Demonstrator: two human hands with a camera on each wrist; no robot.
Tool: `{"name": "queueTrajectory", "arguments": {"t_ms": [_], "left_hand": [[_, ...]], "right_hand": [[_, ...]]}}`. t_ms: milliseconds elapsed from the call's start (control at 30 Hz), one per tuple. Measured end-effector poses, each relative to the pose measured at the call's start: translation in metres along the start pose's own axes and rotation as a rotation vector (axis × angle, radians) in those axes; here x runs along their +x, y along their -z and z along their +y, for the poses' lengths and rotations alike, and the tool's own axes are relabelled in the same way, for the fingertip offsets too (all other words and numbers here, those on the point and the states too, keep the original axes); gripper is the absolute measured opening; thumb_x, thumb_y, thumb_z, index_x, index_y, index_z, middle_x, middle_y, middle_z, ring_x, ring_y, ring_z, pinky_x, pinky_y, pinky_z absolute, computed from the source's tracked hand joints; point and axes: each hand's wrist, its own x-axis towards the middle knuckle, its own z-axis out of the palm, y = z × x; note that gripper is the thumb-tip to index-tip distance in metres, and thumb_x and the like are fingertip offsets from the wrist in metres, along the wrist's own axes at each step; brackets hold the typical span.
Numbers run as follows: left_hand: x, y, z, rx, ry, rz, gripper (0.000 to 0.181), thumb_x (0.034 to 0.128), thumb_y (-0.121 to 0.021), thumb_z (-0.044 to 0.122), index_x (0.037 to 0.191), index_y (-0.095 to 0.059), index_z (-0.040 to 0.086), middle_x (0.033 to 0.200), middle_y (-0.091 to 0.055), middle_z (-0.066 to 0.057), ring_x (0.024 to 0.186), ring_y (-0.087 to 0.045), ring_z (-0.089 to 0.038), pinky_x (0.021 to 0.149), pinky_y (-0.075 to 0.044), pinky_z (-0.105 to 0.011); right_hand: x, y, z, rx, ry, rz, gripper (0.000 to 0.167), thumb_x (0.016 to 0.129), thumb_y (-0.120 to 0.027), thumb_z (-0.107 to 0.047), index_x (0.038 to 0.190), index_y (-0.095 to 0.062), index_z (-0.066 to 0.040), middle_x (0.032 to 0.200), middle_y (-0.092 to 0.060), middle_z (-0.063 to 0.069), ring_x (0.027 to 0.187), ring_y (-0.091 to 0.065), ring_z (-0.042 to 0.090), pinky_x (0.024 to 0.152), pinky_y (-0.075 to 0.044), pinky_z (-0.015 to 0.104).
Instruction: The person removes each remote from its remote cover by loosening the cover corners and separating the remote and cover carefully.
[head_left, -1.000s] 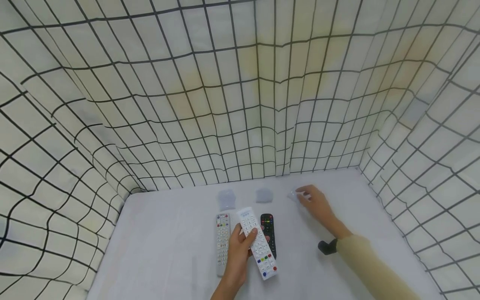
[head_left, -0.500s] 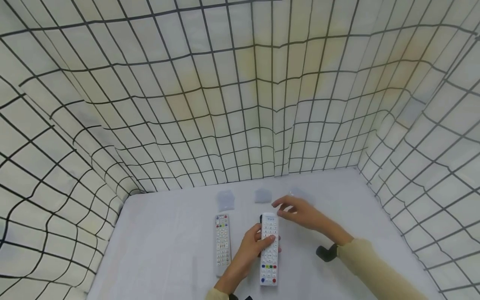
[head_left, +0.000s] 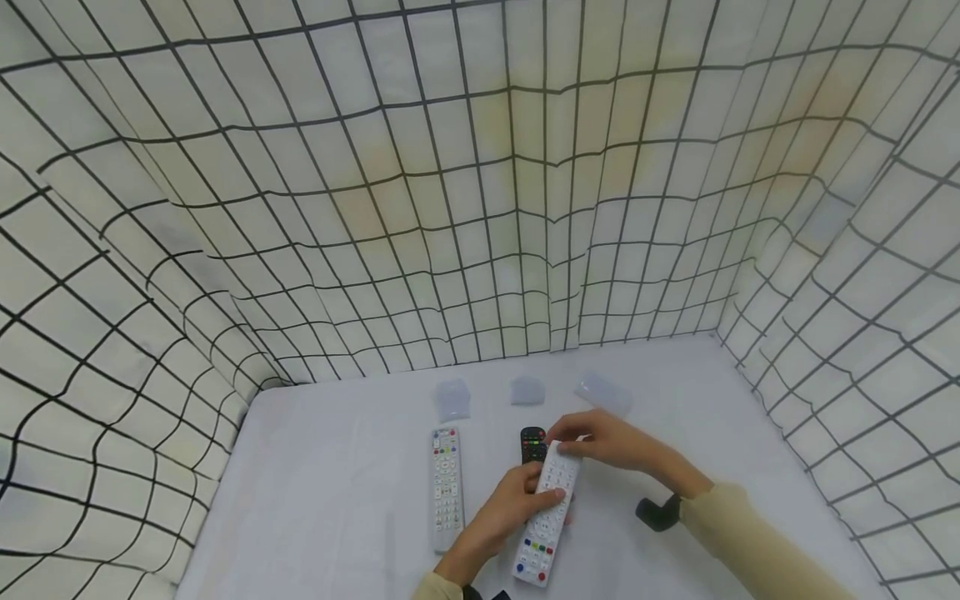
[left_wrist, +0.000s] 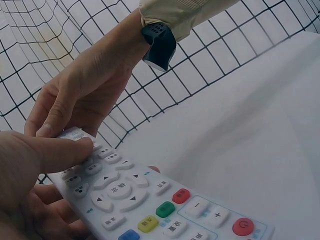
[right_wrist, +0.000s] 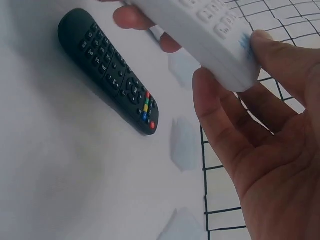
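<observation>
My left hand (head_left: 504, 510) grips a white remote control (head_left: 553, 507), with its thumb (left_wrist: 65, 155) lying across the buttons. The remote is raised off the table, tilted, its coloured buttons toward me. At its far end my right hand (head_left: 615, 442) pinches the corner; in the right wrist view the thumb (right_wrist: 280, 60) is on the button face and the other fingers are behind. A black remote control (right_wrist: 107, 70) lies on the table beneath, partly covered in the head view. Left of the hands, a second pale remote control (head_left: 447, 492) lies lengthwise.
Along the back of the white table (head_left: 300, 483) lie three clear plastic pieces: a left one (head_left: 453, 402), a middle one (head_left: 527, 391) and a right one (head_left: 604, 393). Walls of white cloth with a black grid (head_left: 480, 217) enclose the back and sides.
My right hand has left the right-hand plastic piece and come left and nearer to the white remote's far end, now pinching it. My left hand has shifted right, turning the remote.
</observation>
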Motion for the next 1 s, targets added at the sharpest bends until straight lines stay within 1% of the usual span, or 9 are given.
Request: {"name": "queueTrajectory", "arguments": {"t_ms": [167, 267, 367, 500, 567, 633, 767, 900, 1000], "left_hand": [[-0.002, -0.001, 0.001, 0.074, 0.018, -0.026, 0.042, 0.1014, -0.068, 0.017, 0.138, -0.057, 0.000, 0.112, -0.078, -0.016, 0.088, -0.078, -0.026, 0.075, -0.062, -0.029], [-0.004, 0.003, 0.002, 0.159, 0.011, -0.045, 0.034, 0.1007, -0.069, 0.019, 0.131, -0.063, 0.004, 0.111, -0.078, -0.012, 0.088, -0.074, -0.017, 0.075, -0.058, -0.026], [-0.007, 0.013, 0.003, 0.202, -0.017, -0.069, 0.033, 0.1016, -0.068, 0.021, 0.130, -0.065, 0.005, 0.115, -0.077, -0.012, 0.094, -0.069, -0.013, 0.078, -0.054, -0.025], [-0.011, 0.033, 0.002, 0.118, -0.067, -0.056, 0.043, 0.1069, -0.060, 0.027, 0.141, -0.056, 0.001, 0.129, -0.072, -0.018, 0.107, -0.071, -0.019, 0.085, -0.057, -0.028], [-0.012, 0.038, -0.002, 0.037, -0.094, -0.011, 0.048, 0.1090, -0.056, 0.029, 0.146, -0.050, -0.002, 0.136, -0.068, -0.020, 0.112, -0.071, -0.022, 0.091, -0.060, -0.034], [-0.012, 0.038, -0.006, -0.045, -0.108, 0.054, 0.053, 0.1096, -0.055, 0.032, 0.149, -0.046, -0.003, 0.140, -0.065, -0.021, 0.115, -0.071, -0.023, 0.097, -0.060, -0.038], [-0.011, 0.017, -0.015, -0.204, -0.082, 0.156, 0.056, 0.1104, -0.052, 0.036, 0.150, -0.045, -0.003, 0.142, -0.061, -0.022, 0.115, -0.070, -0.024, 0.099, -0.060, -0.041], [-0.006, -0.017, -0.026, -0.324, -0.038, 0.138, 0.049, 0.1116, -0.048, 0.031, 0.146, -0.047, -0.004, 0.139, -0.063, -0.024, 0.116, -0.072, -0.032, 0.095, -0.062, -0.043], [0.000, -0.043, -0.034, -0.368, -0.025, 0.112, 0.047, 0.1091, -0.052, 0.023, 0.146, -0.047, -0.005, 0.135, -0.067, -0.022, 0.114, -0.074, -0.032, 0.092, -0.063, -0.044]], "right_hand": [[-0.017, 0.000, 0.010, 0.031, -0.024, 0.053, 0.020, 0.104, -0.065, -0.024, 0.122, -0.072, -0.021, 0.126, -0.073, 0.000, 0.118, -0.068, 0.018, 0.097, -0.056, 0.024], [-0.033, 0.001, 0.015, 0.038, -0.042, 0.140, 0.019, 0.103, -0.066, -0.025, 0.122, -0.071, -0.023, 0.125, -0.072, 0.000, 0.119, -0.068, 0.018, 0.098, -0.056, 0.023], [-0.053, 0.002, 0.020, 0.070, -0.085, 0.253, 0.022, 0.102, -0.067, -0.025, 0.123, -0.071, -0.020, 0.127, -0.071, 0.001, 0.118, -0.068, 0.015, 0.095, -0.056, 0.021], [-0.082, 0.001, 0.028, 0.177, -0.190, 0.406, 0.030, 0.102, -0.068, -0.028, 0.128, -0.069, -0.014, 0.129, -0.071, 0.006, 0.113, -0.067, 0.005, 0.091, -0.057, 0.020], [-0.095, -0.004, 0.033, 0.220, -0.249, 0.480, 0.035, 0.103, -0.067, -0.031, 0.132, -0.066, -0.012, 0.131, -0.070, 0.009, 0.110, -0.067, 0.001, 0.091, -0.057, 0.020], [-0.106, -0.010, 0.037, 0.276, -0.321, 0.547, 0.041, 0.104, -0.065, -0.036, 0.136, -0.063, -0.011, 0.135, -0.068, 0.013, 0.108, -0.067, -0.002, 0.090, -0.058, 0.020], [-0.120, -0.027, 0.043, 0.403, -0.468, 0.660, 0.054, 0.106, -0.059, -0.044, 0.146, -0.053, -0.009, 0.148, -0.059, 0.016, 0.108, -0.065, -0.008, 0.092, -0.057, 0.017], [-0.126, -0.047, 0.044, 0.565, -0.608, 0.736, 0.064, 0.106, -0.057, -0.048, 0.154, -0.042, -0.009, 0.161, -0.045, 0.016, 0.105, -0.059, -0.018, 0.096, -0.056, 0.016], [-0.128, -0.060, 0.042, 0.660, -0.666, 0.789, 0.070, 0.105, -0.057, -0.051, 0.158, -0.037, -0.010, 0.166, -0.038, 0.014, 0.102, -0.056, -0.021, 0.097, -0.055, 0.015]]}}
